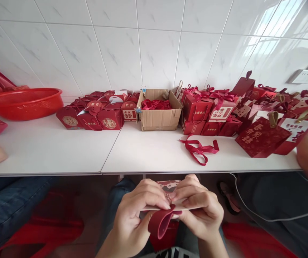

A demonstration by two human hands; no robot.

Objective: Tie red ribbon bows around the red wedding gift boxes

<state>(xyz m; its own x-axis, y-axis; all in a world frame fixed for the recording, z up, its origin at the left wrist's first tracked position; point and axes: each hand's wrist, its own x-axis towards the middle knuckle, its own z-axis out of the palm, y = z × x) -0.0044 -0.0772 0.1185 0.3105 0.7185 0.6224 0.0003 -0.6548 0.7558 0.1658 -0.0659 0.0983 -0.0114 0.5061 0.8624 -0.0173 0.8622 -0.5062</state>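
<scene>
Below the table's front edge, over the lap, both hands hold one red gift box [164, 236]. My left hand [140, 208] pinches the box's pale top edge from the left, fingers bent over it. My right hand [201, 204] grips the same edge from the right, its fingertips close to the left ones. Between them a dark red strap loop [160, 222] sticks out toward me. The fingers partly hide the box top and whatever lies between the fingertips. On the table ahead lies a loose red ribbon [201, 148].
A cardboard box [159, 120] of red ribbons stands against the wall. Red gift boxes [89, 113] sit left of it, with more [210, 111] stacked right. A red basket [35, 104] is far left. Other people's arms show at both sides; a white cable hangs right.
</scene>
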